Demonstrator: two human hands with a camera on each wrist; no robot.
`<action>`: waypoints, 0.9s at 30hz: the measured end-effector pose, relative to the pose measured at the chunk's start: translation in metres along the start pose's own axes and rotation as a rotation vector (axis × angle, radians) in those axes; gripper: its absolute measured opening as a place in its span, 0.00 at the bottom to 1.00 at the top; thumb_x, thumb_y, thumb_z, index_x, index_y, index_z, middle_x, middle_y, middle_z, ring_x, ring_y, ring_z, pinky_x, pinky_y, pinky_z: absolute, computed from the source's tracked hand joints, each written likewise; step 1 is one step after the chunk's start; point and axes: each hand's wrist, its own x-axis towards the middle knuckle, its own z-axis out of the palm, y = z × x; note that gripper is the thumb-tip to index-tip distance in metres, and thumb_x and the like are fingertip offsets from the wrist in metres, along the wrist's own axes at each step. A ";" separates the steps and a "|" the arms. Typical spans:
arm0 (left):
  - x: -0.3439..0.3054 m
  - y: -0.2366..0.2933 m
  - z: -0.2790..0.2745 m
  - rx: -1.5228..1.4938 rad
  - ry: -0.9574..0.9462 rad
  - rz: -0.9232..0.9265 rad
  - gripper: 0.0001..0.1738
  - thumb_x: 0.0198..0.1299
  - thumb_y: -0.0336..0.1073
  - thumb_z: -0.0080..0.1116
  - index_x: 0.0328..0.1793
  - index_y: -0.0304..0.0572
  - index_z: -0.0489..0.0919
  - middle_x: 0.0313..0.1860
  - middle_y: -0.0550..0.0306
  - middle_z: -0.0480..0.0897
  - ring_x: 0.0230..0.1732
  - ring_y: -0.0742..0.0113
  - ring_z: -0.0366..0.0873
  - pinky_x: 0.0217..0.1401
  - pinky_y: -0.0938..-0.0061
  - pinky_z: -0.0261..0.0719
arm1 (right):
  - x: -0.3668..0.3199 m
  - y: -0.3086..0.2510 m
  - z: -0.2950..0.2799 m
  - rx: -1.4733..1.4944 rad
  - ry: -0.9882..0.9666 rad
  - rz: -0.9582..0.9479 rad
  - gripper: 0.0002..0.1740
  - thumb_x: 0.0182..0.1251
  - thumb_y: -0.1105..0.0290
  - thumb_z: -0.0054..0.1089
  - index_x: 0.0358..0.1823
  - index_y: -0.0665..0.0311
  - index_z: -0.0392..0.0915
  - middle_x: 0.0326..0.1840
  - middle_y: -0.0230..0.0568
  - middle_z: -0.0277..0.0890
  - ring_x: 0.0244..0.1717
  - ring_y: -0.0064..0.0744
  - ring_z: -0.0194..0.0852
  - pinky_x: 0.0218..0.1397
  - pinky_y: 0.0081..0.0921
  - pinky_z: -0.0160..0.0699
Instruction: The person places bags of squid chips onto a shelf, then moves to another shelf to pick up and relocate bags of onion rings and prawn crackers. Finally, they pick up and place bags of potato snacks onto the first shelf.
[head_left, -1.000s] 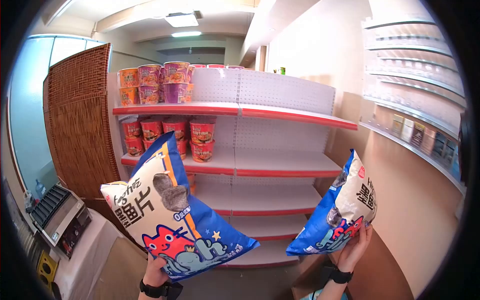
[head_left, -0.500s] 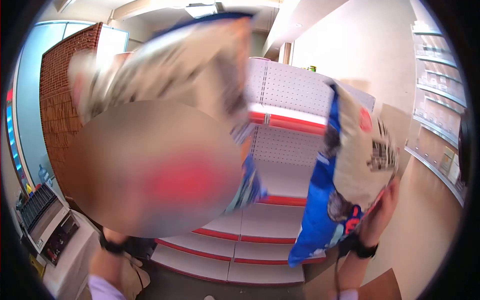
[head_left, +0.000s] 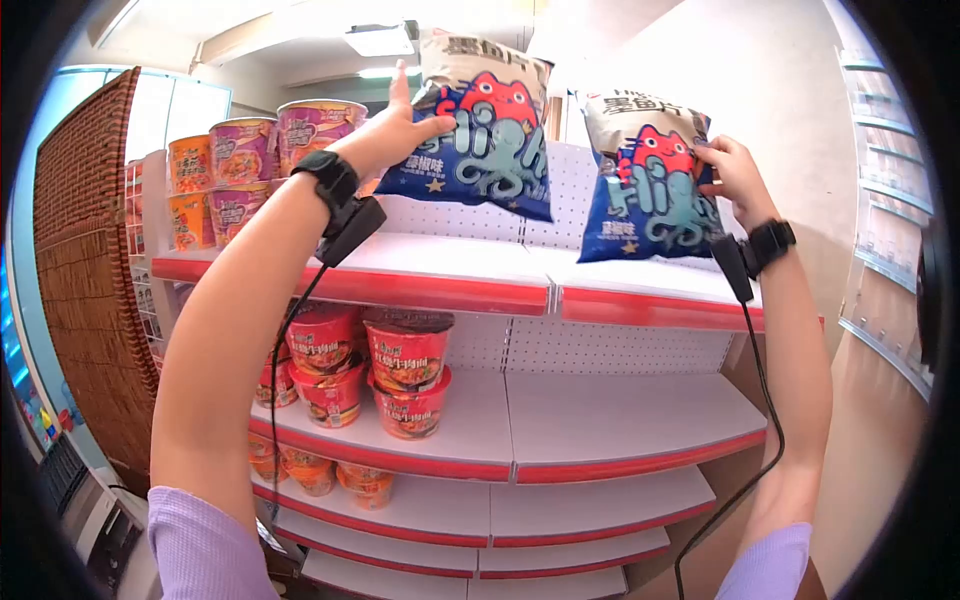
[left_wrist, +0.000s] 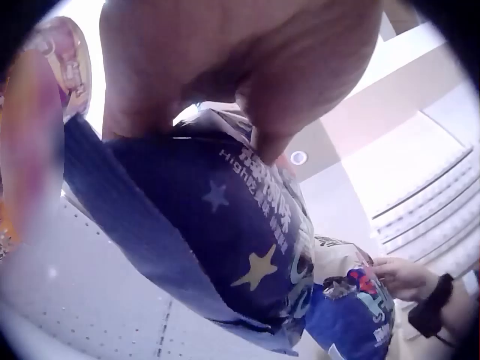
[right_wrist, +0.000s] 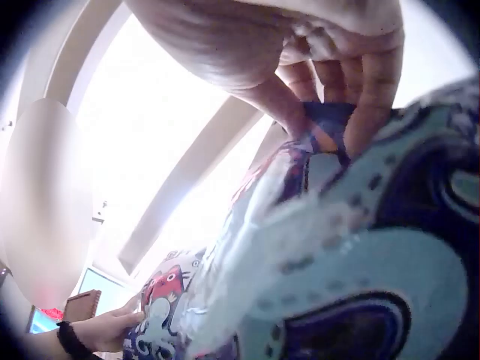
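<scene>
My left hand (head_left: 393, 132) grips the left side of a blue-and-cream snack bag (head_left: 505, 135), its thumb across the printed front and one finger pointing up. A matching snack bag (head_left: 650, 185) hangs upright to the right, and my right hand (head_left: 735, 172) pinches its right edge. Both bags are raised in front of the white back panel, over the top shelf (head_left: 455, 262). The right wrist view shows thumb and fingers squeezing a fold of the right bag (right_wrist: 360, 262). In the left wrist view the fingers behind the left bag (left_wrist: 217, 217) are mostly hidden.
Purple and orange noodle cups (head_left: 240, 150) are stacked at the top shelf's left. Red noodle tubs (head_left: 410, 360) fill the left of the shelf below, orange tubs (head_left: 365, 485) lower down. A woven screen (head_left: 85, 270) stands left; a wall rack (head_left: 885, 210) hangs right.
Both bags have gone up from low in front of the shelves to top-shelf height, and now face me upright. The view has come nearer to the shelves. Each hand keeps its bag.
</scene>
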 end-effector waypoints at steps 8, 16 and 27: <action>0.060 -0.083 0.021 0.392 -0.173 -0.073 0.58 0.62 0.38 0.59 0.77 0.51 0.20 0.73 0.22 0.51 0.75 0.42 0.53 0.74 0.63 0.52 | 0.076 0.023 0.077 -0.007 -0.118 0.067 0.13 0.64 0.66 0.56 0.44 0.69 0.74 0.38 0.43 0.74 0.40 0.36 0.76 0.40 0.41 0.86; 0.056 -0.060 0.042 0.827 -0.351 -0.203 0.77 0.37 0.48 0.76 0.78 0.57 0.22 0.76 0.24 0.39 0.77 0.34 0.45 0.73 0.52 0.56 | 0.105 0.044 0.112 0.000 -0.222 0.137 0.14 0.60 0.70 0.56 0.44 0.72 0.72 0.34 0.46 0.75 0.34 0.41 0.78 0.38 0.43 0.86; 0.039 -0.057 0.095 1.269 -0.596 0.318 0.49 0.38 0.29 0.65 0.72 0.74 0.64 0.79 0.50 0.46 0.74 0.32 0.52 0.68 0.50 0.69 | 0.120 0.058 0.137 0.092 -0.211 0.275 0.16 0.56 0.70 0.52 0.44 0.73 0.72 0.37 0.49 0.75 0.39 0.45 0.78 0.49 0.52 0.80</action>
